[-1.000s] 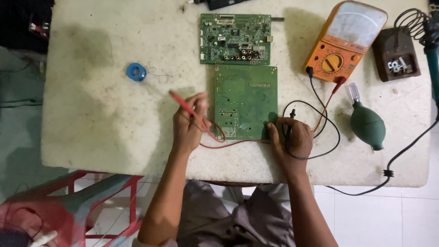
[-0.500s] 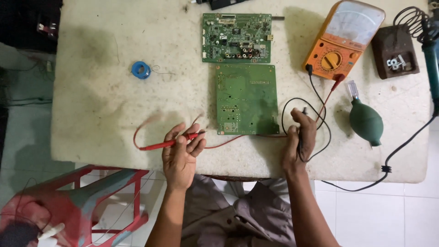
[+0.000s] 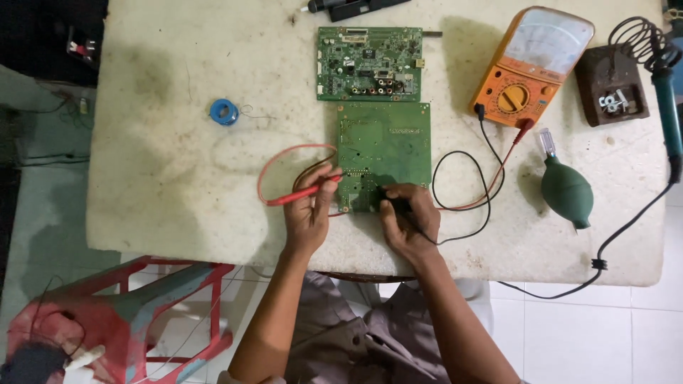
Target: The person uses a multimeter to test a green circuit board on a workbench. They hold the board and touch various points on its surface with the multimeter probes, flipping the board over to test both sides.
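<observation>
The left hand [image 3: 307, 212] pinches a red test probe [image 3: 304, 191] whose tip meets the left edge of the nearer green circuit board [image 3: 384, 153], while the right hand [image 3: 407, 220] is closed around a black test probe [image 3: 395, 204] pressed to that board's lower edge. The board lies mid-table on the worn white table [image 3: 156, 185], just below a second circuit board [image 3: 368, 62]. Red and black leads run right to an orange analog multimeter [image 3: 533, 67], near a green rubber blower bulb [image 3: 566, 190].

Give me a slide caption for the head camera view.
Both hands press meter probes, left hand red probe, right hand black, onto the near green circuit board beside an orange multimeter.
</observation>
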